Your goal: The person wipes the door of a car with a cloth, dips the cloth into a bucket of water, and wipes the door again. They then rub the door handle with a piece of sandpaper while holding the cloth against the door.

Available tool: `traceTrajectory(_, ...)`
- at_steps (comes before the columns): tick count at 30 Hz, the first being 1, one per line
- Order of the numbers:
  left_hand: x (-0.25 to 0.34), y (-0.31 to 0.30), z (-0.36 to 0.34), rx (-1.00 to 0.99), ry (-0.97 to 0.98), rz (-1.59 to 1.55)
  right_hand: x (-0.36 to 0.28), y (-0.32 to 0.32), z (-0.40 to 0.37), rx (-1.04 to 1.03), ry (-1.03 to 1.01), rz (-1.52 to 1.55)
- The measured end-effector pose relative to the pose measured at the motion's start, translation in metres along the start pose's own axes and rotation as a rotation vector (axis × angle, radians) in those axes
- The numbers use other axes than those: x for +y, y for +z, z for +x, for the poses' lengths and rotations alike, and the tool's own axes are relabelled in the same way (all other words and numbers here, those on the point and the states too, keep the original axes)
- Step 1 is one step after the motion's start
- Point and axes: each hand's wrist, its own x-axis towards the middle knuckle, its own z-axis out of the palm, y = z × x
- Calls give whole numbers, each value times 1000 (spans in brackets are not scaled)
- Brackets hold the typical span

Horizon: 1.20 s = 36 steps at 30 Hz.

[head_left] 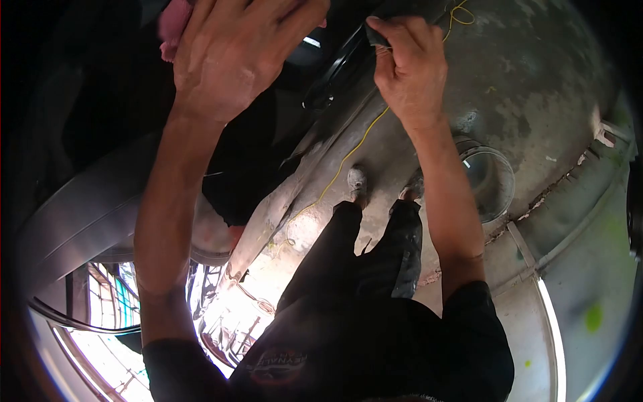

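Observation:
My left hand (228, 60) is at the top, back of the hand toward me, over a glossy black panel (268, 127). A pink cloth (175, 27) sticks out from under it on the thumbless side, with a trace of pink at its other edge. The fingertips are cut off by the frame. To the right, my right hand (418, 67) is closed, thumb and fingers pinching a small dark grey piece (377, 33) that looks like a folded pad or sheet. That hand is beside the edge of the black panel, above the concrete floor in this view.
A yellow cord (362, 141) runs along the floor (536, 80) past my shoes (358, 177). A translucent bucket (495, 184) stands to the right, partly behind my right forearm. A pale wall (589, 268) with green spots rises at lower right. Bright reflections show on curved surfaces at lower left.

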Motion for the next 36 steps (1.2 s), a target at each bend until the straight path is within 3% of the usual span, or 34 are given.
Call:
traceTrajectory(4, -2, 5, -4, 18, 18, -5, 7, -5, 20, 68, -53, -48)
traceTrajectory(8, -7, 11, -10, 23, 26, 16, -13, 2, -15, -45, -55, -77)
traceTrajectory(11, -10, 15, -15, 34, 32, 14, -32, 1, -43, -106, 51, 250)
traceTrajectory(12, -10, 14, -15, 27, 26, 3, -32, 1, -48, -54, 157, 245)
traceTrajectory(15, -6, 7, -9, -11, 18, -8, -38, 5, -57, 201, 788, 947)
traceTrajectory(16, -7, 9, -9, 2, 47, 31, -39, 10, -62, 235, 780, 1043)
traceTrajectory(21, 2, 2, -1, -34, 18, -19, -60, 36, -74, 312, 867, 974)
traceTrajectory(25, 1, 11, -5, -19, 15, -17, -32, 54, -56, 472, 831, 842)
traceTrajectory(29, -4, 23, -8, 97, 86, 30, -57, 58, -81, 389, 757, 604)
traceTrajectory(30, -5, 25, -7, 130, 105, 43, -66, 58, -85, 411, 858, 814)
traceTrajectory(33, -1, 23, -5, 71, 76, 41, -39, 56, -64, 439, 791, 715)
traceTrajectory(34, 2, 22, -3, 33, 45, 7, -26, 59, -49, 555, 719, 795)
traceTrajectory(36, 8, 16, 0, -37, 18, 10, -30, 59, -53, 536, 752, 709)
